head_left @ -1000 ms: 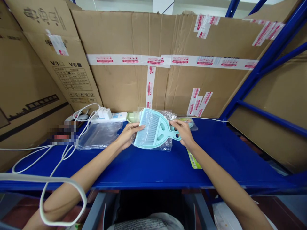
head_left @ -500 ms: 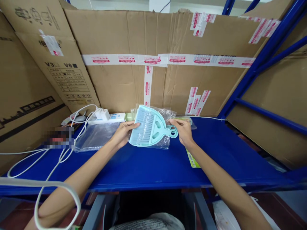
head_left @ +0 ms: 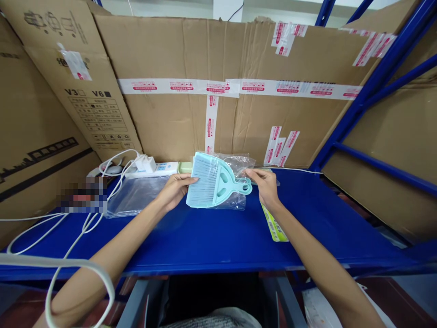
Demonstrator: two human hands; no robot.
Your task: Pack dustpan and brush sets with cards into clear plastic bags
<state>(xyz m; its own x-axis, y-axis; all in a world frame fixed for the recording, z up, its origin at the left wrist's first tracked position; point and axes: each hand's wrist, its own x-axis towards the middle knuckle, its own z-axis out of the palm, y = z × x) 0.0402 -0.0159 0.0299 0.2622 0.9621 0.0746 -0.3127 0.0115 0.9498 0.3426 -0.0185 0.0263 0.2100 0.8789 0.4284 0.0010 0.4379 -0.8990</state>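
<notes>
A light-blue dustpan and brush set (head_left: 223, 184) is held above the blue table, bristles to the left and handle to the right. My left hand (head_left: 177, 187) grips its bristle edge between thumb and fingers. A clear plastic bag (head_left: 239, 200) lies around and behind the handle end, while the bristles look uncovered. My right hand (head_left: 264, 184) pinches the bag near the handle's tip. Beneath my right wrist is a yellow-green packet (head_left: 275, 225), partly hidden by the arm.
On the left of the blue table (head_left: 205, 246) lies a flat clear plastic bag (head_left: 136, 193). Behind it are a white power strip (head_left: 165, 168) and a light-green object (head_left: 185, 167). White cables (head_left: 90, 218) loop along the left. Cardboard (head_left: 164, 123) walls the back.
The plastic bag has slid rightward, off the bristles, with my right hand moving slightly right. My left hand keeps its hold on the brush set.
</notes>
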